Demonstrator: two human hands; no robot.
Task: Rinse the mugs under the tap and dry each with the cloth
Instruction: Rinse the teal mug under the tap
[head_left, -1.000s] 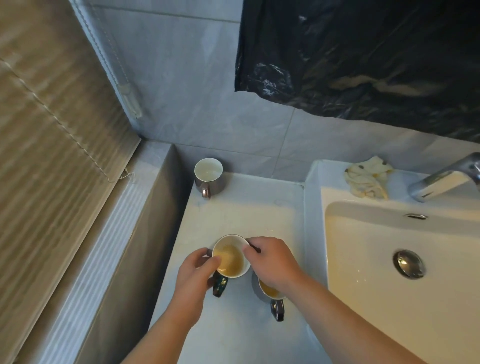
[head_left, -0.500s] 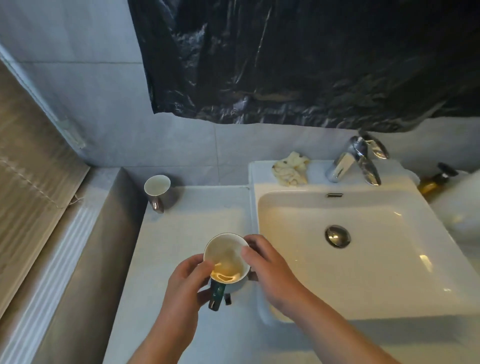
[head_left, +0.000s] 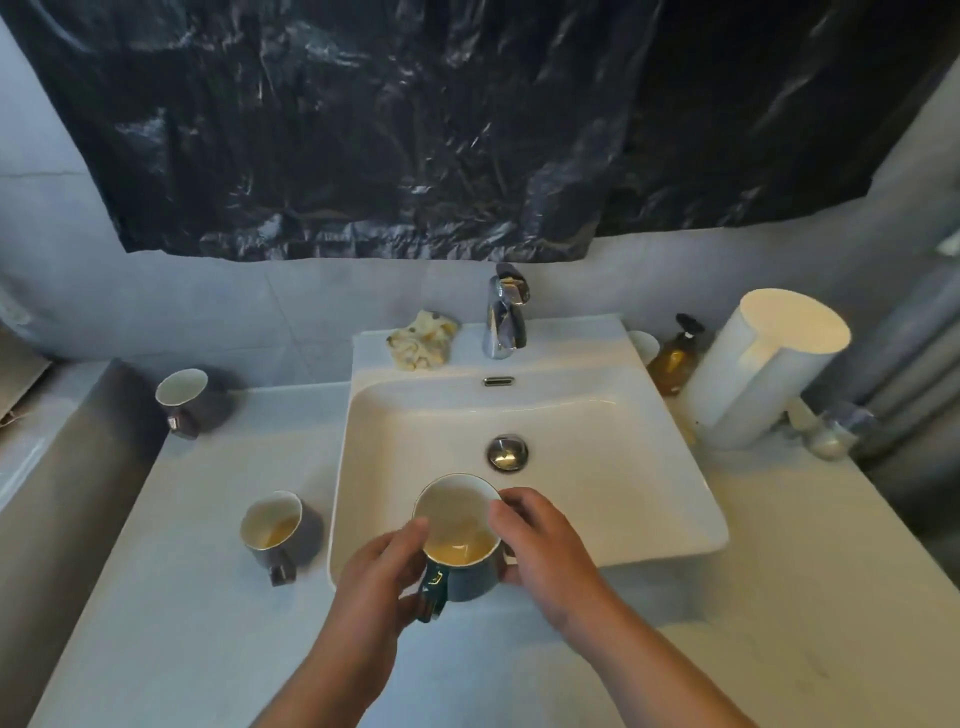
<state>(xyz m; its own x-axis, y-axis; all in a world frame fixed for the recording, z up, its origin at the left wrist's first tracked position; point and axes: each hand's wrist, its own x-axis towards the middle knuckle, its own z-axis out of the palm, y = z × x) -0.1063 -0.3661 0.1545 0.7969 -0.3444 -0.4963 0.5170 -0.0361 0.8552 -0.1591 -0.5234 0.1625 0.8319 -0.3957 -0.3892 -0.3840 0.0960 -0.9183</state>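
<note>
Over the basin's (head_left: 623, 467) front edge, your left hand (head_left: 376, 584) and right hand (head_left: 543, 551) are clasping the mug (head_left: 457, 519). Be pouring slowly — toward the drain (head_left: 507, 453).

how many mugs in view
3 dark white-lined mugs: held mug over the white basin, counter mug left of it, far mug back left. A white rim beside the amber bottle may be another.

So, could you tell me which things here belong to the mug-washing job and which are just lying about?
For the job: held mug, near mug, far mug, tap, sink, cloth.
Lying about: soap bottle, white jug, black plastic sheet.
</note>
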